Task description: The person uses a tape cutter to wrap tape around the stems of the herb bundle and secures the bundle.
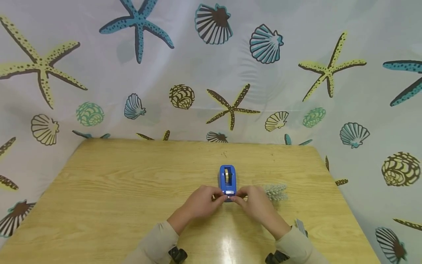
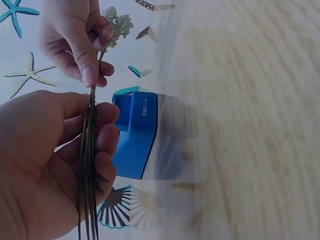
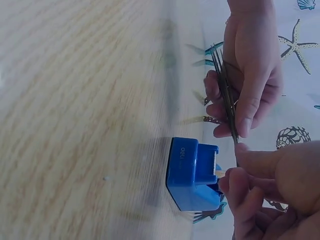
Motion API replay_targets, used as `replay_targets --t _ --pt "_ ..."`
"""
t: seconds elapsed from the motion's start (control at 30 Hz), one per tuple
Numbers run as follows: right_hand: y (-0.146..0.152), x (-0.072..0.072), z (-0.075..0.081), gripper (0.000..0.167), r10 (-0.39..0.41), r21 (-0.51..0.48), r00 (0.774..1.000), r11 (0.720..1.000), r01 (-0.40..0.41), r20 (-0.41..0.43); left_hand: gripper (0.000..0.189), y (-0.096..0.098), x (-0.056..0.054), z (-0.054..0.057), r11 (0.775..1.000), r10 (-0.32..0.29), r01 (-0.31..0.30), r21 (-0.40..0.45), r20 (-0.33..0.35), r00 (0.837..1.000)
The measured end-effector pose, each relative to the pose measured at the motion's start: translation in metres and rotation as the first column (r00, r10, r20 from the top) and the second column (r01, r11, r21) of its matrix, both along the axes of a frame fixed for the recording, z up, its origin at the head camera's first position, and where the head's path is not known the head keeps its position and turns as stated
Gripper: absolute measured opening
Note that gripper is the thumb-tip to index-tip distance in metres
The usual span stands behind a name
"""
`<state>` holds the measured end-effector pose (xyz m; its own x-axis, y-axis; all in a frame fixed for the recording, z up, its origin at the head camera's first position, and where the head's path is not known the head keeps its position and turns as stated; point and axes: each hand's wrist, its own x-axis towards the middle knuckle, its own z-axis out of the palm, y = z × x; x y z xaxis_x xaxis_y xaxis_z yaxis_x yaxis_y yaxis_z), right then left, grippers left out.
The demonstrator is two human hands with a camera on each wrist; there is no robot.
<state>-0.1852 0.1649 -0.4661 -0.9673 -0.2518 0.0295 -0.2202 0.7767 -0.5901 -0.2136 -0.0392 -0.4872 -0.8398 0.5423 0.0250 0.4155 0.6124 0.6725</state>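
Observation:
A thin bundle of dark stems (image 2: 88, 160), topped with pale greenish flower heads (image 1: 277, 192), is held crosswise between both hands. My left hand (image 1: 202, 201) pinches it with thumb and fingertips, and the loose stem ends run down across its palm and fingers in the left wrist view. Close beside it, my right hand (image 1: 257, 204) pinches the stems nearer the flower heads, which stick out past it. Just beyond the fingertips stands a blue tape dispenser (image 3: 187, 170) with a tape roll (image 1: 226, 176) in it. A short bit of tape (image 3: 220, 173) shows at its toothed cutter.
A slim grey object (image 1: 300, 226) lies on the wooden table (image 1: 125, 183) beside my right sleeve, which partly hides it. Behind the table hangs a white cloth (image 1: 184, 73) printed with shells and starfish. Dark wrist cameras (image 1: 177, 254) sit at both cuffs.

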Motion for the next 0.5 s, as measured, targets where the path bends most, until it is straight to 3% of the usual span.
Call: replay_targets --t 0.27,0.5 --pt "-0.0024 -0.0004 0.0013 0.013 0.042 -0.031 0.999 0.999 -0.041 0.032 0.026 -0.0014 -0.0017 -0.0037 0.998 -0.020 0.014 0.065 0.096 0.995" --pt "-0.0046 -0.0004 0.0000 0.016 0.032 -0.072 0.998 0.997 -0.028 0.063 0.023 0.0007 -0.0004 -0.0024 0.997 -0.014 0.009 0.075 0.071 0.997"
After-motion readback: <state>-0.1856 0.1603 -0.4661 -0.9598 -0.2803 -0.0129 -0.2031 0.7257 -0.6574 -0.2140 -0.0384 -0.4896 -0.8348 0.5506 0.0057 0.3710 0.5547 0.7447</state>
